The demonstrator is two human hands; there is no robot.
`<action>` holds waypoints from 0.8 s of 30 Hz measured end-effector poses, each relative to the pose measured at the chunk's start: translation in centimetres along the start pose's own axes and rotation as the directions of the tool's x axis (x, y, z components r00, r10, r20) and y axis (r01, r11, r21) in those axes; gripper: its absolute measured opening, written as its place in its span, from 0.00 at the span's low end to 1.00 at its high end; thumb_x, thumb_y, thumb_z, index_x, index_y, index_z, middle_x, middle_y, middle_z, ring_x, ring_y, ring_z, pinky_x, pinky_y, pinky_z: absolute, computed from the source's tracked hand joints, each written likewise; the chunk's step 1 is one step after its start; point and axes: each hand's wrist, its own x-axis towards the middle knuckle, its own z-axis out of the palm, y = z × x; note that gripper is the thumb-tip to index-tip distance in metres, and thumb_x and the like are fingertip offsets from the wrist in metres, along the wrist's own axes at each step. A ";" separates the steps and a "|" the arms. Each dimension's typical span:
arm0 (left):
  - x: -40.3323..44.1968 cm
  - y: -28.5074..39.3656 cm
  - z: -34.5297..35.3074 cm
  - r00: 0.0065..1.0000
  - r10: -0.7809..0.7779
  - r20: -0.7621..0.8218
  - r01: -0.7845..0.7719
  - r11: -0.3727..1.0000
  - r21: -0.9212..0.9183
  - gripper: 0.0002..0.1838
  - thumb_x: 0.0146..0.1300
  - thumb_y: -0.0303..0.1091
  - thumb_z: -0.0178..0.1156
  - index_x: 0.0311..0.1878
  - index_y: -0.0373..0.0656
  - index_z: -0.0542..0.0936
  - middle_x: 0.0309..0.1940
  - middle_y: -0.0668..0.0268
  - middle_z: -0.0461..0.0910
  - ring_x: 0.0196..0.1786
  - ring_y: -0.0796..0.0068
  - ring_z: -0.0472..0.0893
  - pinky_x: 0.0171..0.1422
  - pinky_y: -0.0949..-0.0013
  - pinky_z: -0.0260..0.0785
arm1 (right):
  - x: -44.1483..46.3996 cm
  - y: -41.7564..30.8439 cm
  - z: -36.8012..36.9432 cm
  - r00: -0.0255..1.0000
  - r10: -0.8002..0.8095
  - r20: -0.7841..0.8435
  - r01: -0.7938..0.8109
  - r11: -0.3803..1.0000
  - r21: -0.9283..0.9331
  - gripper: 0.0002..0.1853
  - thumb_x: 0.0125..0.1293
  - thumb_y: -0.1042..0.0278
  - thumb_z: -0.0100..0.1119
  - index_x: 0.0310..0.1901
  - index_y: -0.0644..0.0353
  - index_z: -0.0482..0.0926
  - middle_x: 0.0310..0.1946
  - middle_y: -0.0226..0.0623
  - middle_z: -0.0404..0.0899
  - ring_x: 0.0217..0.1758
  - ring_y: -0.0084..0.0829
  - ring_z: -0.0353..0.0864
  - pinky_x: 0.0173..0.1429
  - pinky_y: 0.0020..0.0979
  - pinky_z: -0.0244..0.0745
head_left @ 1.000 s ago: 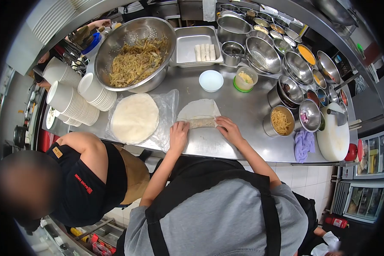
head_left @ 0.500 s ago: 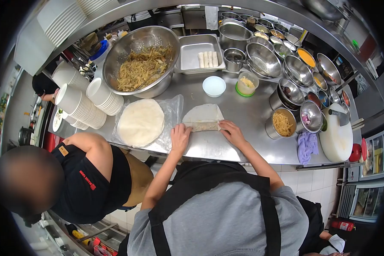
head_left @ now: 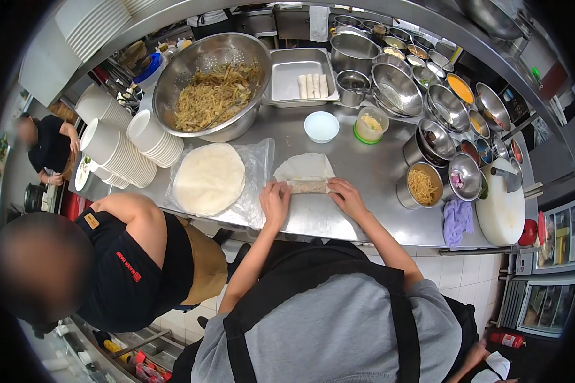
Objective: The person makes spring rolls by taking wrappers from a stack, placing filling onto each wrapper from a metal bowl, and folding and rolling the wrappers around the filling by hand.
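A partly rolled spring roll [head_left: 308,186] lies on the steel counter in front of me, its filling showing through the thin skin. The unrolled flap of its wrapper [head_left: 305,166] spreads flat on the far side. My left hand [head_left: 276,203] is closed on the roll's left end, fingers bent over it. At the right end, my right hand [head_left: 347,196] pinches the roll with its fingertips. To the left, a stack of round wrappers [head_left: 209,179] rests on a plastic bag [head_left: 257,172]. Several finished rolls [head_left: 313,86] lie in a metal tray [head_left: 286,80] at the back.
A large bowl of shredded filling [head_left: 214,96] stands back left, near stacked white tubs [head_left: 118,153]. A light blue bowl [head_left: 321,127] and a green-based tub [head_left: 370,126] sit beyond the roll. Metal pots and a purple cloth [head_left: 458,222] occupy the right. A co-worker [head_left: 140,262] stands close left.
My left hand has shifted slightly right along the roll, and its fingers have moved inward. My right hand stays nearly in place. Another person has come into view at far left.
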 end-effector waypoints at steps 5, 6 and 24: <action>0.1 0.9 0.5 1.000 0.003 -0.021 -0.006 0.993 -0.116 0.09 0.55 0.23 0.63 0.41 0.38 0.82 0.40 0.56 0.76 0.35 0.57 0.77 0.40 0.60 0.70 | 0.1 0.1 0.0 1.000 -0.009 -0.014 0.009 1.000 0.014 0.14 0.56 0.77 0.62 0.45 0.62 0.79 0.50 0.41 0.79 0.58 0.42 0.75 0.60 0.37 0.72; 0.0 0.7 0.7 0.997 0.073 -0.030 -0.076 0.991 -0.108 0.12 0.56 0.23 0.62 0.44 0.38 0.81 0.40 0.56 0.76 0.35 0.57 0.76 0.40 0.60 0.70 | 0.1 0.0 0.0 1.000 -0.010 -0.015 0.011 1.000 0.017 0.14 0.56 0.77 0.62 0.45 0.62 0.79 0.50 0.41 0.79 0.58 0.42 0.76 0.60 0.37 0.72; -0.6 -1.0 1.8 0.978 0.197 -0.075 -0.204 0.974 -0.099 0.22 0.59 0.24 0.62 0.59 0.41 0.76 0.35 0.56 0.79 0.29 0.67 0.74 0.37 0.67 0.69 | 0.4 0.3 -0.3 0.998 -0.056 -0.002 0.056 0.997 -0.050 0.15 0.53 0.75 0.65 0.44 0.60 0.80 0.47 0.37 0.80 0.58 0.41 0.74 0.59 0.37 0.72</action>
